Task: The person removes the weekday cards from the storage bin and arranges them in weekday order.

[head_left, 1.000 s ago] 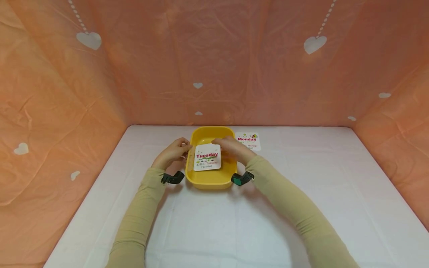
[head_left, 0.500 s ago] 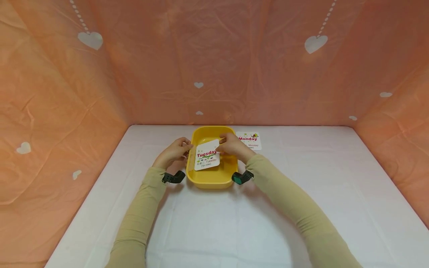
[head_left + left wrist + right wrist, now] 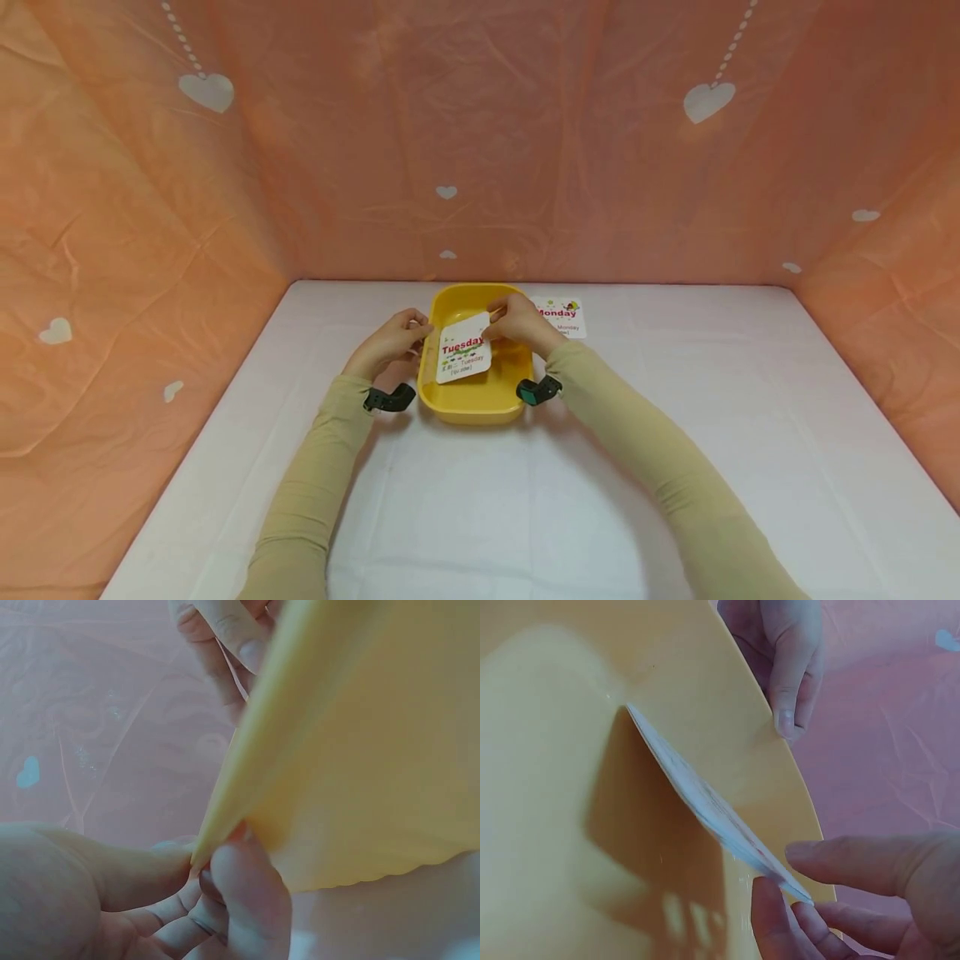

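A yellow plastic basin (image 3: 495,393) stands near the back of the table. My left hand (image 3: 386,343) pinches its left rim between thumb and fingers, as the left wrist view shows on the basin wall (image 3: 375,750). Inside, a white card (image 3: 462,354) printed "Tuesday" leans up at a tilt. My right hand (image 3: 527,325) pinches its upper right edge. Seen edge-on from the right wrist, it looks like a thin stack of cards (image 3: 705,806), with my thumb (image 3: 847,859) on the printed side and fingers behind. The stack's far edge rests against the basin.
Another white card (image 3: 566,317), printed "Monday", lies flat on the table right of the basin, partly covered by my right hand. The table has a white cloth (image 3: 450,508). Orange curtains (image 3: 480,125) with white hearts enclose the back and sides.
My right hand has shifted its grip from the top edge of the Tuesday cards to their right edge, raising that side into a tilt. The left hand has stayed on the rim.
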The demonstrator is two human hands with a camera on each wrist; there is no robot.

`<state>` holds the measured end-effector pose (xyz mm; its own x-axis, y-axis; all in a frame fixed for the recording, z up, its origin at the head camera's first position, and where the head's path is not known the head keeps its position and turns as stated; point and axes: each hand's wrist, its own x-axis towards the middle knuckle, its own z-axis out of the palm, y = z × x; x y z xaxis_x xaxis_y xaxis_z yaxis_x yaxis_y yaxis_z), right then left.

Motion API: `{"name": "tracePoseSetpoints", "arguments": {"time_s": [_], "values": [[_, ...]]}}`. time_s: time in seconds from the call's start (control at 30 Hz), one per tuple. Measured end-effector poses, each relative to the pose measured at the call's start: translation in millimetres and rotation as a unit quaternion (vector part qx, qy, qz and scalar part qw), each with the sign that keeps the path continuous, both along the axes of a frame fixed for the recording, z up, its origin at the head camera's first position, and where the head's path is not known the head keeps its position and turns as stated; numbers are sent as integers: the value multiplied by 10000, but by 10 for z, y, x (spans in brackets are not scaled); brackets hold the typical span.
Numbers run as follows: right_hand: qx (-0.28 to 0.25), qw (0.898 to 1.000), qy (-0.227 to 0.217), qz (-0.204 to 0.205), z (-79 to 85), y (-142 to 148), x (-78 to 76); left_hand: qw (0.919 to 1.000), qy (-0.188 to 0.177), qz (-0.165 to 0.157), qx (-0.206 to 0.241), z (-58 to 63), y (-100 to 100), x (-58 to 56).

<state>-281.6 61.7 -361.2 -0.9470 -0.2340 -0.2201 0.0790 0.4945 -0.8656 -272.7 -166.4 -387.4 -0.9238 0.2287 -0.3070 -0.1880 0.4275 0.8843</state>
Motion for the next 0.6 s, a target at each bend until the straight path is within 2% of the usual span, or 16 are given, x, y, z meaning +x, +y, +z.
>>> {"name": "tracePoseSetpoints", "arguments": {"time_s": [0.3,0.6], "values": [[-31,10000,-58,-42,-5,-26,-17,9999,53,-63,90,-2,-8,23],[-81,9998,-167,-66,-21,-48,-25,10000,3,-36,43,-13,-13,1]]}}
